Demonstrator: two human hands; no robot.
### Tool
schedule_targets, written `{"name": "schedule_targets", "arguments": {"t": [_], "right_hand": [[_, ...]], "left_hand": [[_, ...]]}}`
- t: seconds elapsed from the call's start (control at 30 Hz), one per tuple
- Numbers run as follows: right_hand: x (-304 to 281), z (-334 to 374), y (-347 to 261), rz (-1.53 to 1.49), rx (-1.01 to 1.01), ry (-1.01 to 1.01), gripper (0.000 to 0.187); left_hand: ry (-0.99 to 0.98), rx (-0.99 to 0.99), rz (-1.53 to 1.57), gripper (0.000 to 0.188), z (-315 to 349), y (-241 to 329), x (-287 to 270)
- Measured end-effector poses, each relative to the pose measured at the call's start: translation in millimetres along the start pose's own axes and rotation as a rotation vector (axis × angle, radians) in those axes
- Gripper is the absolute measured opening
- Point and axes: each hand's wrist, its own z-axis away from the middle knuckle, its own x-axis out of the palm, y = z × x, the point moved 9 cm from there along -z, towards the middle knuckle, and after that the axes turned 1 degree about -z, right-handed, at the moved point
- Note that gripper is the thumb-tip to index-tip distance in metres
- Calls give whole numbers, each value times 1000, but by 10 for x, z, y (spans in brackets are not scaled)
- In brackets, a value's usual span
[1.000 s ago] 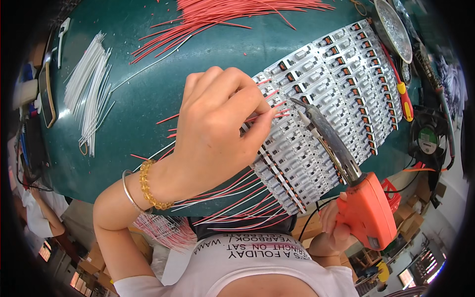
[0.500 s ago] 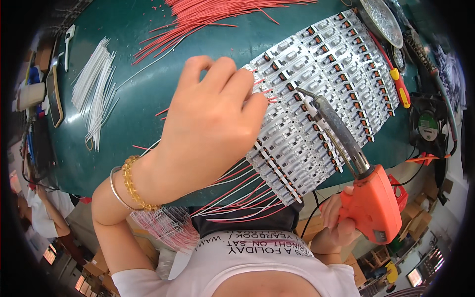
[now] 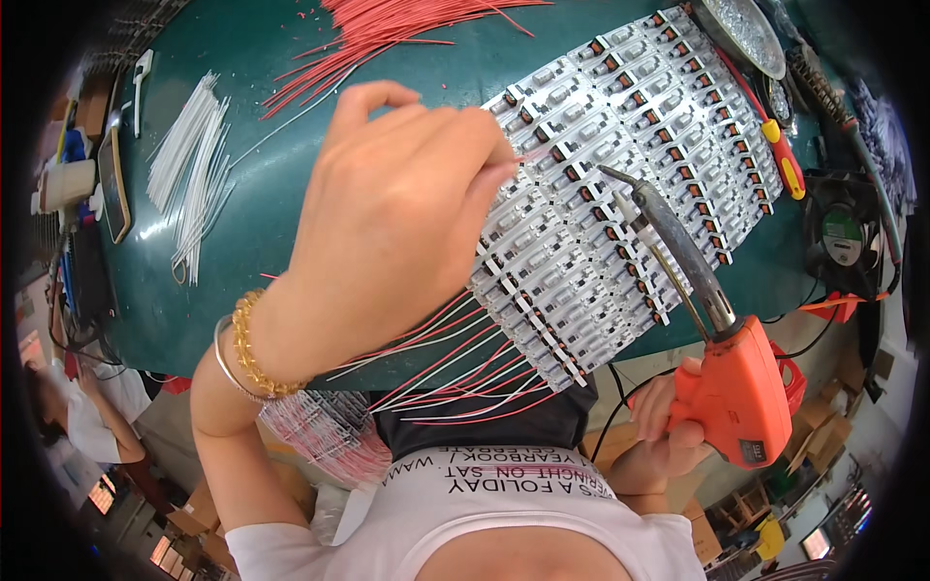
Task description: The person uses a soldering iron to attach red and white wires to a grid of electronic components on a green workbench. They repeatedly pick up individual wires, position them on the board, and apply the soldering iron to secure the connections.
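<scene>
My left hand (image 3: 397,203) is closed in a pinch over the left edge of a panel of small white circuit boards (image 3: 601,223). A thin red wire (image 3: 530,157), smeared by motion, pokes out from its fingertips toward the boards. My right hand (image 3: 668,431) grips an orange soldering gun (image 3: 741,397) below the panel. The gun's dark bent tip (image 3: 620,176) hangs over the middle rows, close to the fingers of my left hand; contact with a board cannot be made out. Red and white wires (image 3: 465,363) trail from the panel's lower left edge.
On the green tabletop (image 3: 262,223) lie loose red wires (image 3: 387,39) at the back and white wires (image 3: 189,165) at the left. A metal dish (image 3: 744,39), a yellow-handled screwdriver (image 3: 787,165) and a small fan (image 3: 843,237) line the right. Another person (image 3: 97,416) sits far left.
My left fingers have drawn together, and the hand has shifted slightly left. The soldering tip has moved a little right and up, away from the spot it was over.
</scene>
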Motion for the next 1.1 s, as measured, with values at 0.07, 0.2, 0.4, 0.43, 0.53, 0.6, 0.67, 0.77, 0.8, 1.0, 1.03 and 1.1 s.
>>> {"name": "schedule_targets", "arguments": {"t": [0.07, 0.2, 0.4, 0.43, 0.53, 0.6, 0.67, 0.77, 0.8, 1.0, 1.03, 1.1], "right_hand": [[-45, 21, 28, -11, -9, -26, 80], [-150, 85, 206, -132, -48, -76, 82], [156, -45, 78, 95, 83, -80, 78], [159, -45, 82, 99, 78, -97, 77], [38, 27, 133, 106, 78, -90, 73], [-124, 112, 202, 79, 52, -53, 72], [-80, 103, 168, 70, -24, -21, 71], [-169, 202, 171, 319, 17, -165, 57], [-221, 244, 190, 368, 8, -192, 58], [-180, 176, 161, 220, -10, -93, 81], [-184, 176, 179, 180, 12, -87, 81], [-175, 179, 177, 137, -4, -81, 81]], "left_hand": [[21, -99, 88, 12, 74, -54, -22], [19, -196, 50, 13, 149, -103, 142], [48, -186, 63, 15, 163, -133, 223], [47, -187, 64, 15, 157, -137, 219], [56, -188, 55, 16, 158, -133, 205], [64, -187, 51, 16, 162, -132, 197], [68, -173, 56, 17, 143, -116, 214], [67, -182, 48, 17, 154, -129, 202], [70, -189, 45, 17, 166, -141, 184], [66, -172, 58, 17, 137, -115, 216], [67, -171, 60, 16, 143, -118, 212], [101, -164, 73, 15, 155, -116, 186]]}}
